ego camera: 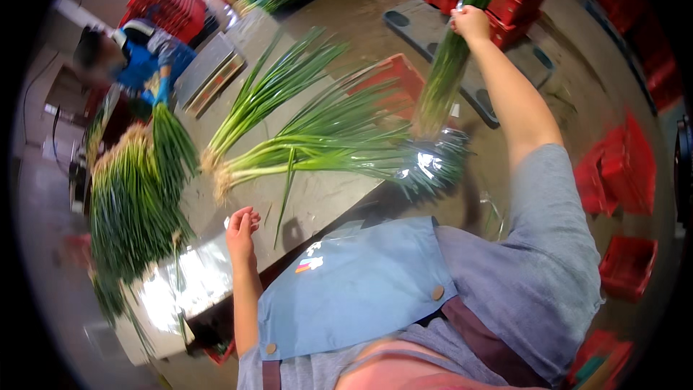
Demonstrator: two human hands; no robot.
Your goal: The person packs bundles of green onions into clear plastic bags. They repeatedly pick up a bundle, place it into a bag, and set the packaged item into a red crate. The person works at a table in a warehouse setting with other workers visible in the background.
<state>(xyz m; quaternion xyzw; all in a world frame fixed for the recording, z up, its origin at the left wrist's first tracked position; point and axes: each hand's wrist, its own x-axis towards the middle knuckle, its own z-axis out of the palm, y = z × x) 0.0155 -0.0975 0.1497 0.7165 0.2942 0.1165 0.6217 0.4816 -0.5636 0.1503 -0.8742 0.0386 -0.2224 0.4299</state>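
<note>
My right hand (470, 24), up at the upper right, grips a bundle of green onions (446, 73) near its leafy tops; the bundle hangs with its lower end over a crate beside the table. My left hand (243, 227) is held above the metal table (319, 200) with curled fingers; a small pale thing shows at its fingertips, too small to name. Two loose bunches of green onions (270, 92) (325, 146) lie before me, roots to the left. Shiny clear plastic (427, 162) covers leafy tops at the table's right edge.
A large pile of green onions (127, 189) lies at the left. Beyond it a co-worker (132, 59) in blue gloves holds a bunch. A flat scale (211, 76) stands near them. Red crates (398, 84) (509, 0) (628, 268) and a grey pallet (520, 59) stand around the table.
</note>
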